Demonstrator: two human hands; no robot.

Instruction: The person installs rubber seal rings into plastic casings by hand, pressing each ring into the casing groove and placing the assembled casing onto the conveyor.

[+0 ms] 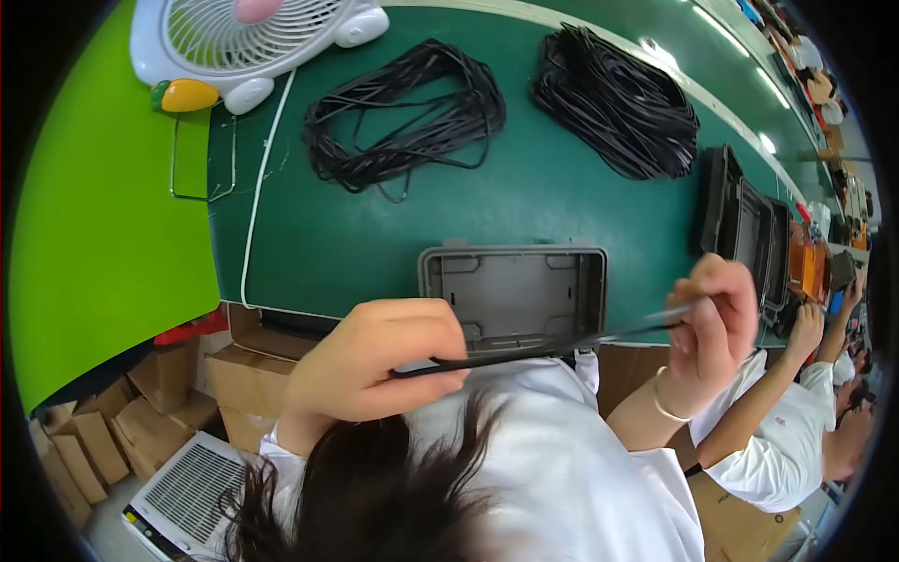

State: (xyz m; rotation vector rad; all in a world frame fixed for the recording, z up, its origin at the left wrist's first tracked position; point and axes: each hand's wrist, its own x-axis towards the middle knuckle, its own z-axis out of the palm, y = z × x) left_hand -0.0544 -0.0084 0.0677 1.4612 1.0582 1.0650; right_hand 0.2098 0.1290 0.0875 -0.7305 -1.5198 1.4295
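Note:
A thin black strip, like a rubber cord, is stretched between my two hands; its middle is smeared by motion. My left hand pinches one end between thumb and fingers. At the other end, my right hand is closed with the strip between its fingers. Just beyond the strip, on the green table, lies a dark grey plastic case half, its hollow side up. Farther back are a loose coil of black cord and a thicker bundle of the same cord.
A white fan stands at the back left beside a green panel. More dark cases are stacked at the right. Co-workers sit along the table there. Cardboard boxes and a white vented unit are below left.

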